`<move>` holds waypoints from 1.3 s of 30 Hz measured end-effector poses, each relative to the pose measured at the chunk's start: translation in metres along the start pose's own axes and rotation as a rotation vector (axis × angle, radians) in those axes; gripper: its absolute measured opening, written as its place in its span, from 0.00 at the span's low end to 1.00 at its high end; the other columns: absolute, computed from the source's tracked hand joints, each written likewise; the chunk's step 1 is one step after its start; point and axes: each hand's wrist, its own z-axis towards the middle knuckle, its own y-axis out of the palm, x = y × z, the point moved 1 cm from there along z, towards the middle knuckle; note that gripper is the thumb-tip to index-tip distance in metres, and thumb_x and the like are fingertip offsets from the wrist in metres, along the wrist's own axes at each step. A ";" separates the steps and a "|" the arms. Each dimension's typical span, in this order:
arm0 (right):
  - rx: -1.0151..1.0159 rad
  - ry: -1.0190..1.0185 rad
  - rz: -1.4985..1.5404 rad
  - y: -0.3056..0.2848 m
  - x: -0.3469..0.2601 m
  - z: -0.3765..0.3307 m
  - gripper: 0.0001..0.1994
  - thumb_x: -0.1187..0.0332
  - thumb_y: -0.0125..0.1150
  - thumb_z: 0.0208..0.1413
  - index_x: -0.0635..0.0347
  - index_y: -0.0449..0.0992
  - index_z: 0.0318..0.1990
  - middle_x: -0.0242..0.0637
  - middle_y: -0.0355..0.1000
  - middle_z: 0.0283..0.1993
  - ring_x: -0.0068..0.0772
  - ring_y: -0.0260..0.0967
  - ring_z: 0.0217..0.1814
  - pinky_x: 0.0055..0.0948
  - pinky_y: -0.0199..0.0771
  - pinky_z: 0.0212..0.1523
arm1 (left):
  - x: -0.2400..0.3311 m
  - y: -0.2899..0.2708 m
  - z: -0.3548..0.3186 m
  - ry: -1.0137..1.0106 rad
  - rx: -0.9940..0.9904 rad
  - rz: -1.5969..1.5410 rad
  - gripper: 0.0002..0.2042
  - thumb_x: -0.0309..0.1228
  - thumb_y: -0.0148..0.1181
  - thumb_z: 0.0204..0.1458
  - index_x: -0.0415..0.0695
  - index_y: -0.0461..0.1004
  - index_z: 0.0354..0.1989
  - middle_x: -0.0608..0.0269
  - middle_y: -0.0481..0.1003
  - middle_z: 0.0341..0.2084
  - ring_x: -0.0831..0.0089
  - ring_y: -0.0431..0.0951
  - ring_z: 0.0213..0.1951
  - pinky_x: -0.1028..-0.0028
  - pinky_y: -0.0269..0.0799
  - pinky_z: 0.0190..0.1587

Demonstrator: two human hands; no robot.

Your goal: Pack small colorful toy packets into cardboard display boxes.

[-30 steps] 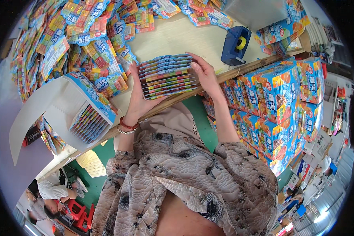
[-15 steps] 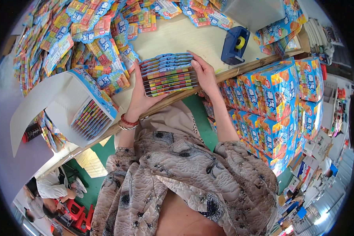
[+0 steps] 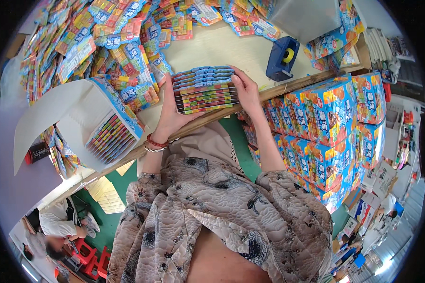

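Note:
A neat stack of several candy packs [image 3: 207, 94], blue-topped with rows of coloured pieces, is held upright between my two hands at the table's front edge. My left hand [image 3: 171, 111] presses its left end, thumb along the side and fingers beneath. My right hand [image 3: 247, 92] grips the right end, with the thumb bent over it. To the left lies an open display box [image 3: 75, 113], white inside with its flap raised. A row of similar packs [image 3: 111, 139] stands inside that box.
Loose candy packs [image 3: 123, 56] lie heaped across the table's far left. A blue tape dispenser [image 3: 282, 59] with yellow tape stands on the right, near a translucent bin [image 3: 307, 19]. Filled boxes [image 3: 321, 127] are piled beside the table on the right. A person [image 3: 56, 224] sits at lower left near red stools [image 3: 87, 254].
My hands still hold the stack, which has shifted very slightly in the picture. The packs in it look a little more even. The whole view has moved slightly.

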 end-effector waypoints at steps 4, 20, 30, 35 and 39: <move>-0.307 0.012 0.316 -0.021 -0.007 0.005 0.34 0.64 0.60 0.56 0.57 0.52 0.68 0.39 0.61 0.61 0.30 0.58 0.63 0.27 0.56 0.62 | -0.007 -0.008 0.001 0.054 0.003 0.243 0.64 0.34 0.80 0.29 0.36 0.31 0.68 0.49 0.55 0.60 0.61 0.59 0.61 0.65 0.56 0.63; -0.301 -0.241 -0.322 0.002 -0.041 -0.015 0.49 0.76 0.75 0.29 0.60 0.50 0.63 0.44 0.55 0.60 0.38 0.63 0.58 0.34 0.66 0.58 | 0.047 -0.021 -0.015 0.165 0.134 0.237 0.45 0.34 0.73 0.32 0.36 0.52 0.60 0.42 0.59 0.54 0.46 0.59 0.59 0.62 0.54 0.63; -0.546 -0.848 -0.264 0.182 -0.191 0.014 0.49 0.64 0.76 0.30 0.61 0.52 0.62 0.52 0.53 0.61 0.53 0.49 0.67 0.45 0.55 0.64 | 0.147 -0.220 -0.103 0.109 0.390 0.528 0.48 0.25 0.77 0.26 0.42 0.51 0.60 0.53 0.57 0.54 0.65 0.63 0.56 0.63 0.68 0.54; -0.501 -0.887 -0.522 0.223 -0.183 0.043 0.51 0.58 0.75 0.32 0.63 0.50 0.63 0.53 0.55 0.61 0.52 0.48 0.67 0.51 0.48 0.66 | 0.107 -0.255 -0.090 0.000 0.379 0.527 0.48 0.26 0.77 0.28 0.40 0.51 0.59 0.54 0.58 0.53 0.64 0.64 0.56 0.68 0.66 0.58; -0.405 -0.937 -0.748 0.226 -0.169 0.044 0.51 0.54 0.74 0.35 0.60 0.49 0.65 0.48 0.56 0.59 0.49 0.50 0.66 0.63 0.40 0.64 | 0.081 -0.254 -0.074 0.050 0.311 0.558 0.43 0.27 0.75 0.30 0.39 0.55 0.57 0.50 0.61 0.52 0.58 0.65 0.55 0.67 0.64 0.58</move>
